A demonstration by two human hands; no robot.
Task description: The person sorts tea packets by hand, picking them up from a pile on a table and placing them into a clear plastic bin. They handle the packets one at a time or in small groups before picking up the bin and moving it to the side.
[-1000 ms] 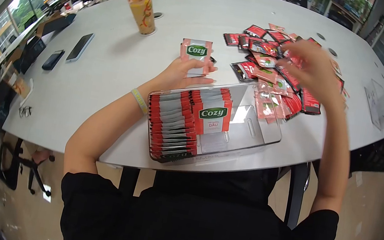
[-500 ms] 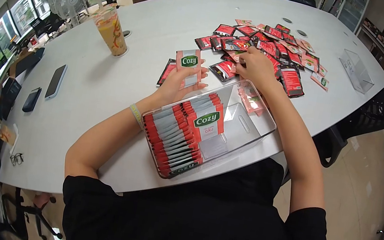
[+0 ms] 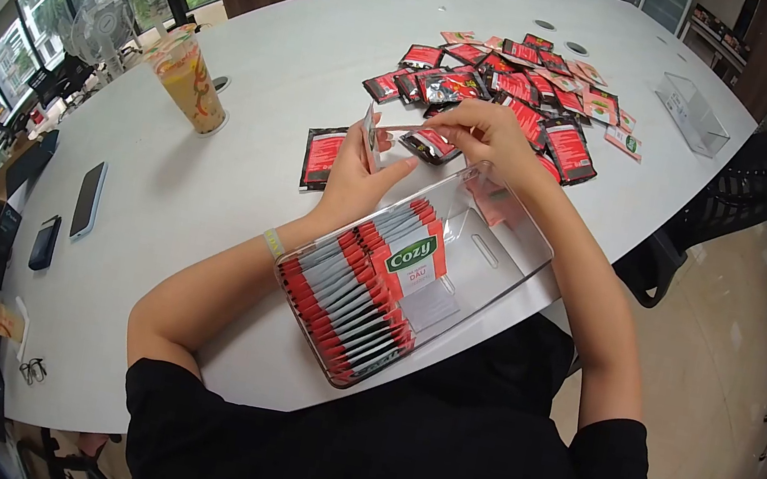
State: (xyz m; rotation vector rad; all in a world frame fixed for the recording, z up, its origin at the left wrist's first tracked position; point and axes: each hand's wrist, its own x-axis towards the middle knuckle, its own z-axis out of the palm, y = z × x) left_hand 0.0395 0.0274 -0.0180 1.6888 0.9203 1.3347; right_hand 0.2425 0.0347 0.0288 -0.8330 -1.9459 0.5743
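My left hand (image 3: pixel 354 174) holds a Cozy sachet (image 3: pixel 369 136) upright, seen nearly edge-on. My right hand (image 3: pixel 485 133) pinches a thin pink packet (image 3: pixel 409 129) that reaches toward the left hand. Below both hands, a clear plastic box (image 3: pixel 501 264) lies tilted at the table's near edge, with rows of red and grey sachets (image 3: pixel 346 279) on its left side. One Cozy sachet (image 3: pixel 413 263) faces up in it, and a pink packet (image 3: pixel 494 202) lies at its far end. A pile of red and black packets (image 3: pixel 531 87) spreads beyond my right hand.
A red packet (image 3: pixel 323 156) lies left of my left hand on the white table (image 3: pixel 263 47). Farther left are a drink cup (image 3: pixel 188 85), a phone (image 3: pixel 89 200), a small dark object (image 3: pixel 44 242) and glasses (image 3: pixel 33 371). An empty clear box (image 3: pixel 693 116) stands at the right.
My right hand has come back from the pile with a thin packet, toward my left hand. The sachet in my left hand has turned from facing me to edge-on. The view has shifted slightly.
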